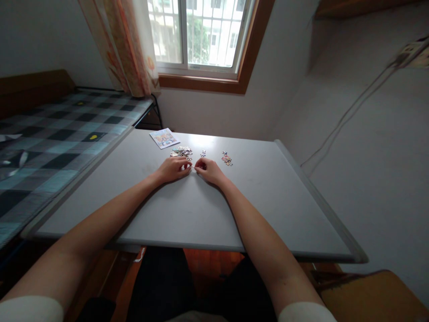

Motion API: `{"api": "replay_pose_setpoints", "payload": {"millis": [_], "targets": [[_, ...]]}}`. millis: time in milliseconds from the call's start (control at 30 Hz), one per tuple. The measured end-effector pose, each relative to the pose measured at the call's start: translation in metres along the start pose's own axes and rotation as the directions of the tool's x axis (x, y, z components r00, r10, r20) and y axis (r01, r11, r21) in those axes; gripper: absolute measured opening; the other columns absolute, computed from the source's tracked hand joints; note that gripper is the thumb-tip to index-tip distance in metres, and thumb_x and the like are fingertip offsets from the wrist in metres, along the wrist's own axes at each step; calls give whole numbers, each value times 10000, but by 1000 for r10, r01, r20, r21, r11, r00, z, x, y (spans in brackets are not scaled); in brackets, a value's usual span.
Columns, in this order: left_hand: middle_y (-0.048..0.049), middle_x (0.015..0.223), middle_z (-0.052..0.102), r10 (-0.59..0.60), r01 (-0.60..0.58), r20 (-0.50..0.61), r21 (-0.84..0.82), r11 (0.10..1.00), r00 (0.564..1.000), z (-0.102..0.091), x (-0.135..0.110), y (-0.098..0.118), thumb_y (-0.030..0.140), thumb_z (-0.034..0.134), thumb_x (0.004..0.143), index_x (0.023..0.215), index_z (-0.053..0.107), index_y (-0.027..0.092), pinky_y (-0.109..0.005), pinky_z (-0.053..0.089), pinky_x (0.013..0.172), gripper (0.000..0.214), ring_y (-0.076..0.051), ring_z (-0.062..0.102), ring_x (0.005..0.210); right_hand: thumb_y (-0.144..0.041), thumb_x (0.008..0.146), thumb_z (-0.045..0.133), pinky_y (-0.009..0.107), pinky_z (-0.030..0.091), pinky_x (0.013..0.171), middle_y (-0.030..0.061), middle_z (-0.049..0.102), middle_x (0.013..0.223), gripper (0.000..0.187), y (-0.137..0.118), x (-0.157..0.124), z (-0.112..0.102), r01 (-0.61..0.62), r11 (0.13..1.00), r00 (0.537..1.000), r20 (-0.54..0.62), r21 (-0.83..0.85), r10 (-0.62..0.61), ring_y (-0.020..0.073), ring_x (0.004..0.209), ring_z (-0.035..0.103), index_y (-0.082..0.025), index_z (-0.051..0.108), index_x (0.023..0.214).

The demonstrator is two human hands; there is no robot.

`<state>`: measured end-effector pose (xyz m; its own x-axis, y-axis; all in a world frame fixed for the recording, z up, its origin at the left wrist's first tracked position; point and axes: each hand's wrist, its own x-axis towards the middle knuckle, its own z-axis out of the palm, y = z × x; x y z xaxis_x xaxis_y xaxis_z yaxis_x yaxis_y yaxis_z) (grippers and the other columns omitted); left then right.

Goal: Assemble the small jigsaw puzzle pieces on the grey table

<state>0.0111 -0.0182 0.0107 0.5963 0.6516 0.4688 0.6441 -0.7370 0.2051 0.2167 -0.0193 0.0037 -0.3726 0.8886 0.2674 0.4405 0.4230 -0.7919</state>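
My left hand [175,169] rests on the grey table with thumb and fingers pinched together. Facing it, my right hand [208,170] is pinched too, and the fingertips of both almost meet. A sliver of a pale jigsaw puzzle piece [193,167] shows between them; the fingers hide most of it. Just beyond my left hand lies a heap of loose jigsaw pieces [181,152]. A few joined or touching pieces [203,153] lie beyond my right hand, and a smaller coloured group of pieces [227,158] is to its right.
A picture card [165,138] lies at the table's [284,210] far left. Left of the table stands a bed with a checked cover [110,118]. A window and curtain [124,44] are behind, cables [345,116] hang on the right wall, and a wooden chair [375,297] is at lower right.
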Motion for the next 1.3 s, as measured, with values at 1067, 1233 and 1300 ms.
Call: {"api": "replay_pose_setpoints", "payload": {"millis": [1067,1233,1300], "targets": [[-19,769,652,11,-11,-2,-7,1000,1000,2,0,-3,318,541,890,931,710,185,-223,411,603,219,-108,548,615,-208,776,612,246,411,650,-11,598,692,66,1,0,1,-9,1000,1000,-1,16,10,110,650,523,-154,638,804],[-19,764,656,-4,4,0,4,1000,1000,2,-1,-2,325,545,883,918,716,189,-228,401,591,221,-111,544,606,-188,775,615,246,413,659,-4,607,702,52,2,1,2,-4,1000,1000,3,6,4,109,655,526,-149,637,800],[-19,761,656,-6,6,1,-2,1000,1000,2,-1,-2,323,542,884,918,716,190,-229,401,592,222,-111,544,605,-186,774,616,247,414,661,-3,608,702,51,1,1,1,-4,1000,1000,3,3,4,111,656,527,-148,638,801]]}}
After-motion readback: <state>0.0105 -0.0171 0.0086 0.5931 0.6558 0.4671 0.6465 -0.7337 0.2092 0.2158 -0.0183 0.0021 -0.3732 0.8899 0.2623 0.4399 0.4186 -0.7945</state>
